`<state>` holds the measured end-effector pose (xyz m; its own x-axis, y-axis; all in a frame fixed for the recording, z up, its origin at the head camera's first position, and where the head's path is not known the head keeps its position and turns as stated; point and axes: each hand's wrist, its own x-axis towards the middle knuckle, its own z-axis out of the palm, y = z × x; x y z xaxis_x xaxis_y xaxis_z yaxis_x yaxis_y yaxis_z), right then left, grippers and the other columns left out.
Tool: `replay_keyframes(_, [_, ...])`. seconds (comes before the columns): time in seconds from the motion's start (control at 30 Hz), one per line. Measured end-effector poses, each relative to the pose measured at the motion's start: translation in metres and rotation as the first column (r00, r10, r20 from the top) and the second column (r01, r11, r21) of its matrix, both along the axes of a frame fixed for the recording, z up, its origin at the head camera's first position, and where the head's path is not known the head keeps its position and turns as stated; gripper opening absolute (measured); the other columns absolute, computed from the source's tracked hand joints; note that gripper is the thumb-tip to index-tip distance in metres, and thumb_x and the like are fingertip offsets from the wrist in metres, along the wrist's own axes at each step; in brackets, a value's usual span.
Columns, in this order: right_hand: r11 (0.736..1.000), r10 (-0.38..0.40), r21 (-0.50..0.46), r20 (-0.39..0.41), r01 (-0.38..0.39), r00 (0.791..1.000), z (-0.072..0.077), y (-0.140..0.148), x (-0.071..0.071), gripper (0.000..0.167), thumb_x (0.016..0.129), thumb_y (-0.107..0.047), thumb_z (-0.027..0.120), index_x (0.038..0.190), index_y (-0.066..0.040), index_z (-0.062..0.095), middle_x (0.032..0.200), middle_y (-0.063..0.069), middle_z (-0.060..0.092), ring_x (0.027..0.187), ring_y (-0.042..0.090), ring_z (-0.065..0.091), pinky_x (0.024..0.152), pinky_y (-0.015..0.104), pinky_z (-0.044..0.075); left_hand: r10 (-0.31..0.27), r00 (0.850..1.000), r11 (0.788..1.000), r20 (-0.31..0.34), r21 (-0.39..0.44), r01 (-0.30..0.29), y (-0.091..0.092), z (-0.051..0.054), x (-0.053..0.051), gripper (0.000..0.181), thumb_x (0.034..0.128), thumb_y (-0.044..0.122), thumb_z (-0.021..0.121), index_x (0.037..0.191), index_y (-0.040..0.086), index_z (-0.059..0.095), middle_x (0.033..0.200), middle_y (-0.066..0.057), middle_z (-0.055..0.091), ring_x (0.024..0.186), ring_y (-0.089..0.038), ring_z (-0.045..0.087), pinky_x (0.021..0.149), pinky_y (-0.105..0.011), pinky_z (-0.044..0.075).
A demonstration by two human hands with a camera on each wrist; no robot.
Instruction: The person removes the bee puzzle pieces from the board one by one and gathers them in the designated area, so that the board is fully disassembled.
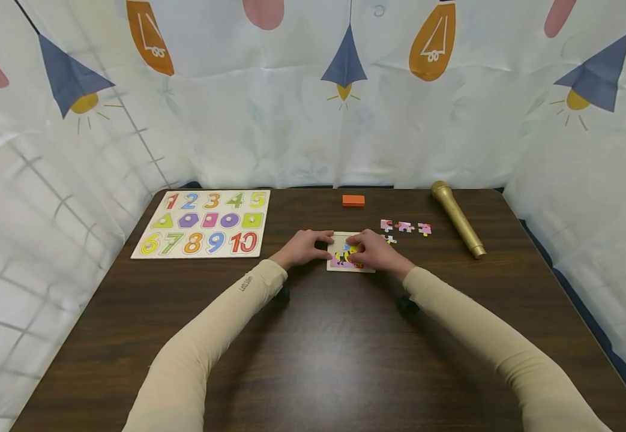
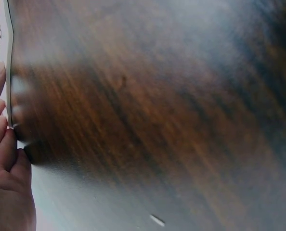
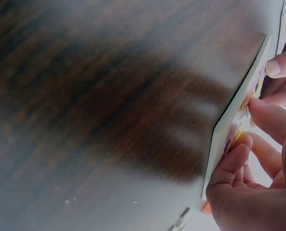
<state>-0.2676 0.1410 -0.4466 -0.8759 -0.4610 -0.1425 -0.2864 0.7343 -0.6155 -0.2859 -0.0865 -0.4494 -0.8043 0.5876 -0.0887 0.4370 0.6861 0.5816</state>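
Observation:
A small square puzzle board (image 1: 338, 267) with a light rim and a yellow and pink picture lies flat on the table. The left hand (image 1: 303, 248) rests on the board's left edge, thumb and fingers spread; the left wrist view shows part of this hand (image 2: 8, 178) beside the rim. Over the board's right half, the right hand (image 1: 376, 252) has its thumb and fingertips on the picture. In the right wrist view the right hand (image 3: 258, 178) bends its fingers down to the board (image 3: 229, 115); whether a piece is between them cannot be told.
Several loose pink puzzle pieces (image 1: 405, 227) lie right of and behind the board. An orange block (image 1: 353, 201) sits at the back, a gold microphone-shaped object (image 1: 457, 219) at the right. A number and shape board (image 1: 200, 225) lies at the back left of the brown table (image 1: 313, 360).

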Motion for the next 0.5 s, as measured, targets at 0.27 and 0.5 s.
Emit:
replay_keyframes(0.27, [0.999,0.031,-0.009,0.000,-0.031,1.000,0.0020,-0.0010,0.0006,0.037,0.090,-0.013,0.069,0.126,-0.003,0.066,0.107,0.012,0.050,0.090,0.023,0.048,0.070,0.029,0.043,0.002,1.000,1.000,0.005,-0.006,-0.002,0.0007,0.0015,0.0009,0.044,0.0890,0.026,0.073,0.129,0.007,0.065,0.146,-0.005,0.050,0.136,-0.025,0.044,0.111,-0.041,0.034])
replay_keyframes(0.5, [0.998,0.053,-0.027,-0.015,-0.054,0.998,0.0017,0.0001,0.0001,0.035,0.089,-0.011,0.070,0.122,-0.002,0.067,0.104,0.013,0.050,0.087,0.022,0.048,0.068,0.028,0.043,-0.001,1.000,1.000,0.001,-0.003,0.001,0.0007,0.0016,0.0007,0.045,0.0892,0.026,0.073,0.129,0.007,0.065,0.146,-0.005,0.049,0.136,-0.025,0.044,0.111,-0.041,0.034])
